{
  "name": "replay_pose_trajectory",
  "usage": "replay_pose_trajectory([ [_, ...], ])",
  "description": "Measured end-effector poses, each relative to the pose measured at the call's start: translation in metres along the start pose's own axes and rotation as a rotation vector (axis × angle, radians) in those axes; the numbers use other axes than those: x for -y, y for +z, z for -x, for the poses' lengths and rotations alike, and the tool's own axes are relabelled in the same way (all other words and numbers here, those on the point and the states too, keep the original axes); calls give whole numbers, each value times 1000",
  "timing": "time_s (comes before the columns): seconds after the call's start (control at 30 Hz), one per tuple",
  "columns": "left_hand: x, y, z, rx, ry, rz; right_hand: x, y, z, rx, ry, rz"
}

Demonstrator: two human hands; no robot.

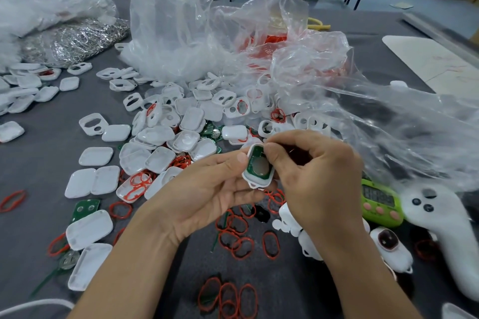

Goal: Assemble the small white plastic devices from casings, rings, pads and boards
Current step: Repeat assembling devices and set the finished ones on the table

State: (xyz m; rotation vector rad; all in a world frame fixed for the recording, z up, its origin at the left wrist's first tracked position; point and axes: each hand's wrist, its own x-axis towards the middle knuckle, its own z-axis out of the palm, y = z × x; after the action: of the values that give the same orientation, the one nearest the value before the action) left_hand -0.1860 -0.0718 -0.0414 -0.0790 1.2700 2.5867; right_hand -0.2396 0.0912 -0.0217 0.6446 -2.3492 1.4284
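My left hand (207,189) holds a white casing (258,181) from below and the left, thumb on its edge. Inside the casing sits a green board (255,153) with a round silver cell. My right hand (311,171) comes in from the right, its thumb and fingertips pressing at the casing's upper rim. A heap of white casings (166,134) lies just beyond my hands. Red rings (239,235) are scattered on the grey table (39,137) below and left of my hands. A loose green board (85,208) lies at the left.
Clear plastic bags (181,21) stand behind the heap, one holding red rings. A bag of metal rings (72,41) is at the back left. A green timer (379,202), a white controller (440,220) and finished white devices (391,248) lie at the right.
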Motion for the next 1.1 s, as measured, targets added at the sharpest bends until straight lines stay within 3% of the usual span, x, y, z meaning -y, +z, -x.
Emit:
replay_pose_trajectory([
  [0.13,1,-1,-1,-50,20,19,2,-3,-2,107,129,-173],
  [0.27,2,-3,-2,-70,34,25,0,-3,-4,209,182,-174],
  [0.63,5,-4,-7,-162,48,-85,-10,8,-4,191,314,-263],
  [0.77,8,0,-11,-274,58,-178,-11,12,0,162,322,-242],
  [0.97,9,3,-11,-296,78,-212,-15,13,-6,263,614,-580],
  [1.1,9,3,-10,-287,77,-243,-16,17,-6,269,603,-579],
])
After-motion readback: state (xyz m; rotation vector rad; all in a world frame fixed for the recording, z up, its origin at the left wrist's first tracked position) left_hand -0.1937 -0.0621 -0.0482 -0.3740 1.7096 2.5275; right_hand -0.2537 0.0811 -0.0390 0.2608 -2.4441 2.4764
